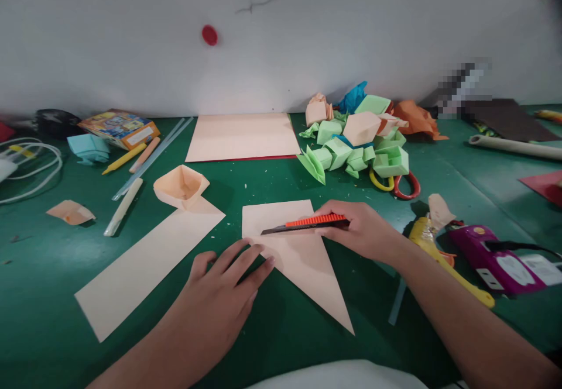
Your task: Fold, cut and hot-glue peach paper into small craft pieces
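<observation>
My right hand (362,230) grips an orange utility knife (307,224) whose blade tip rests on a folded peach paper triangle (302,260) lying on the green table (44,319). My left hand (222,298) lies flat with fingers stretched out, pressing the triangle's left edge. A long peach paper strip (144,269) lies just left of that hand. A small folded peach paper box (181,185) sits beyond the strip.
A larger peach sheet (243,136) lies at the back centre. A heap of green and peach folded paper pieces (357,137) with scissors (397,184) is at back right. A yellow glue gun (443,254) and purple device (492,257) sit right. Pencils, glue sticks and a booklet (118,127) lie left.
</observation>
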The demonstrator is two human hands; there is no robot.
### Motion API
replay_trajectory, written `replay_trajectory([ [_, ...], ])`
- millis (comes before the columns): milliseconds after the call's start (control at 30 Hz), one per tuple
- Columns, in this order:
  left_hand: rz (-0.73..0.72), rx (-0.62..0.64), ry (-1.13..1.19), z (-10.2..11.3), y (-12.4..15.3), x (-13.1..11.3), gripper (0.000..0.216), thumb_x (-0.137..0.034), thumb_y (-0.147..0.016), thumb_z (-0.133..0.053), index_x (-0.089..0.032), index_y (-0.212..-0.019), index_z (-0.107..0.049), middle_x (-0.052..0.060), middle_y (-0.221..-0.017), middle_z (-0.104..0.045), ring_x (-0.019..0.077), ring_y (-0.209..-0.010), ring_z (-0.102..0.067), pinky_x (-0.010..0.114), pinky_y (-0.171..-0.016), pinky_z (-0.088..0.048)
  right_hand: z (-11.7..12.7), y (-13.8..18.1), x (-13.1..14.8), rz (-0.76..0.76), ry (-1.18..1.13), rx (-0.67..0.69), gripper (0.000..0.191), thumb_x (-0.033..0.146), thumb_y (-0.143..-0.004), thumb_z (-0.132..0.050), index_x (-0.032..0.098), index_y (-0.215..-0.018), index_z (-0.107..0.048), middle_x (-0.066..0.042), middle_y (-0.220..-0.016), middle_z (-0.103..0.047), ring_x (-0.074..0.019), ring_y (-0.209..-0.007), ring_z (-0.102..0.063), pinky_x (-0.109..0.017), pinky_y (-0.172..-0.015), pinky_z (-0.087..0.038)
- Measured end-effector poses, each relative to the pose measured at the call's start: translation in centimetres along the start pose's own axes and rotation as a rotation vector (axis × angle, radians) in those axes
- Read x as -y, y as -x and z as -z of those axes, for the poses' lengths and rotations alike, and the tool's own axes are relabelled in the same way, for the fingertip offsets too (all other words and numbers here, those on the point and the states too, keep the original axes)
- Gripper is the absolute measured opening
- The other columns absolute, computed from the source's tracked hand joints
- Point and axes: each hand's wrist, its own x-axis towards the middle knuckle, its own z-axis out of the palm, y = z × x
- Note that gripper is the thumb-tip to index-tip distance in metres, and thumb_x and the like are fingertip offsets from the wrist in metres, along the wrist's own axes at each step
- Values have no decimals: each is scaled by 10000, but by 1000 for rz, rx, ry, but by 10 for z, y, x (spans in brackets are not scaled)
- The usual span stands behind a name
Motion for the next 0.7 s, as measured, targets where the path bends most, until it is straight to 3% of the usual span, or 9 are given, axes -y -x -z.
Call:
replay_trajectory([
  [700,2,-14,0,-2,2,1,511,-186,-990,-413,-374,-1447,-545,2,-1511,-542,265,-1395,-466,388,-934,-435,6,2,5,-22,40,15,160,332,-918,-647,277,-1052,-714,-11,-994,-761,-228,-867,-688,-322,-740,-495],
])
